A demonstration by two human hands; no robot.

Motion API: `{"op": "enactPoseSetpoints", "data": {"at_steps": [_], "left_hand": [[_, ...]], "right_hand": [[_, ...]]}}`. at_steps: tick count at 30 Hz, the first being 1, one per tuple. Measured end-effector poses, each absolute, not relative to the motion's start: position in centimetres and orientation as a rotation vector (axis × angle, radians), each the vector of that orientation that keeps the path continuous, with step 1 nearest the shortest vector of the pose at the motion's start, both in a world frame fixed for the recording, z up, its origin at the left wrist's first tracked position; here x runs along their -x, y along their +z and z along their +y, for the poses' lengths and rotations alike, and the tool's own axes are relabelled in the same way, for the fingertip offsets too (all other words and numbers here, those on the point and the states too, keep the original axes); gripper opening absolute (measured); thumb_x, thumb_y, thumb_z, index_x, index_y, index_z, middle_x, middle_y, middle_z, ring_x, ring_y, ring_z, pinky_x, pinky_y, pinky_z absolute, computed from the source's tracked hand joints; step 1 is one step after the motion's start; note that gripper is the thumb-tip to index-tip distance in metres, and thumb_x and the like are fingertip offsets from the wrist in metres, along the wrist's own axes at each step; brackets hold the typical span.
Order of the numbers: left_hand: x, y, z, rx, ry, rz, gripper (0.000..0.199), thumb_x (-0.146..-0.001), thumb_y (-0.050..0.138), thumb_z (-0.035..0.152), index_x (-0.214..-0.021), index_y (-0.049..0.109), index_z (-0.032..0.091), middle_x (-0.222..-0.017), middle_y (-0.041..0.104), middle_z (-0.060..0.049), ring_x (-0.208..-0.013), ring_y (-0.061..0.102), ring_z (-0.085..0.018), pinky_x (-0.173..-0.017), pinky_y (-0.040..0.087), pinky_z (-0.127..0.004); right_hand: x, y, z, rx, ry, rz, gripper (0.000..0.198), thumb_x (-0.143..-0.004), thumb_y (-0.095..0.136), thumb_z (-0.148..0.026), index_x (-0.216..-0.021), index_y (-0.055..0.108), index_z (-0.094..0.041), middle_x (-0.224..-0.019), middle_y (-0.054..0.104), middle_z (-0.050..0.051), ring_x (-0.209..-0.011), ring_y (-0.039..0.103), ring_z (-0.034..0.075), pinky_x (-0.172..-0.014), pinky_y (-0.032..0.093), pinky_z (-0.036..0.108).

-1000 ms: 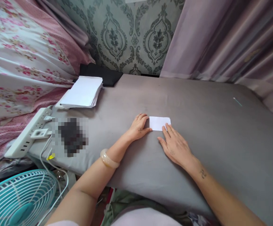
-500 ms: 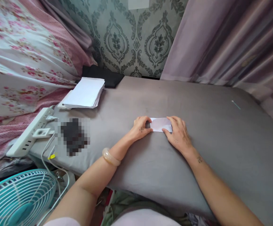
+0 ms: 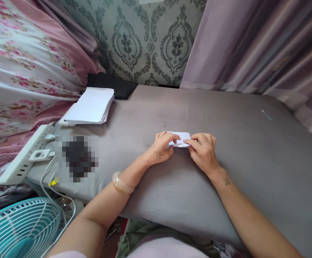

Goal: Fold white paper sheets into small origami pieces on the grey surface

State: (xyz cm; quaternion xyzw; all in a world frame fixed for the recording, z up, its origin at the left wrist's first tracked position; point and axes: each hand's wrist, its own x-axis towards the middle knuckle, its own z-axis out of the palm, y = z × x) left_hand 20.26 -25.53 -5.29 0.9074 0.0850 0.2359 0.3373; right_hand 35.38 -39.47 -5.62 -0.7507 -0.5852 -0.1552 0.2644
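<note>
A small folded piece of white paper (image 3: 182, 137) is between my two hands, just above or on the grey-covered surface (image 3: 215, 111). My left hand (image 3: 162, 146) grips its left end, with the index finger across the upper face and the thumb at the near edge. My right hand (image 3: 203, 148) pinches the right end, index finger on top and thumb below. The paper's near edge looks slightly parted into layers. Part of each end is hidden by my fingers.
A stack of white paper (image 3: 90, 104) lies at the back left, before a folded black item (image 3: 118, 86). Left are a white power strip (image 3: 24, 157) with cables and a blurred-out dark object (image 3: 78, 157). A teal fan (image 3: 21, 229) stands lower left. A thin stick (image 3: 266, 115) lies at right.
My left index finger has moved over the paper's upper face, and my right hand has shifted its grip to the right end. The paper is now tilted. The view has turned slightly right.
</note>
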Motion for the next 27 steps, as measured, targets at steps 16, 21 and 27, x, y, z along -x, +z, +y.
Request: {"op": "enactPoseSetpoints", "data": {"at_steps": [16,21,27], "left_hand": [[-20.9,-7.4,-24.3,-2.337,0.756,0.636,0.020,-0.084,0.051,0.010,-0.093,0.066,0.019,-0.101,0.060,-0.008,-0.098,0.052,-0.021,-0.090,0.046,-0.038],[-20.6,-7.5,-24.9,-2.475,0.498,0.373,0.032,-0.078,0.044,0.001,-0.092,0.066,0.018,-0.099,0.064,-0.007,-0.094,0.054,-0.020,-0.086,0.047,-0.033],[-20.4,-6.9,-25.7,-2.393,0.415,0.555,0.021,-0.075,0.056,0.007,-0.090,0.067,0.017,-0.101,0.063,-0.008,-0.097,0.055,-0.023,-0.089,0.046,-0.036]], "right_hand": [[-36.7,-6.4,-40.9,2.123,-0.232,-1.966,0.031,-0.089,0.046,-0.009,-0.111,0.065,-0.020,-0.112,0.063,0.009,-0.099,0.052,0.023,-0.090,0.035,0.038],[-36.5,-5.9,-41.1,2.167,-0.093,-1.918,0.024,-0.092,0.048,-0.022,-0.110,0.064,-0.019,-0.110,0.064,0.008,-0.094,0.056,0.022,-0.086,0.038,0.037],[-36.4,-6.4,-40.4,2.199,0.041,-1.627,0.023,-0.094,0.048,-0.031,-0.097,0.068,-0.020,-0.107,0.066,0.005,-0.094,0.058,0.021,-0.084,0.043,0.035]]}}
